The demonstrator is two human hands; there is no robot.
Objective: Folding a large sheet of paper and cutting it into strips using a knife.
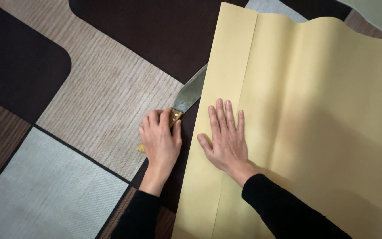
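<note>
A large sheet of yellow-tan paper (315, 110) lies on a patterned carpet, with a narrow strip folded over along its left edge. My right hand (225, 137) presses flat on that folded strip, fingers spread. My left hand (160, 139) grips the wooden handle of a big knife (190, 93). The grey blade points up and to the right, and its tip slips under the paper's left edge.
The carpet (93, 97) has dark brown, beige ribbed and pale grey blocks. Another pale sheet or panel (376, 11) shows at the top right corner.
</note>
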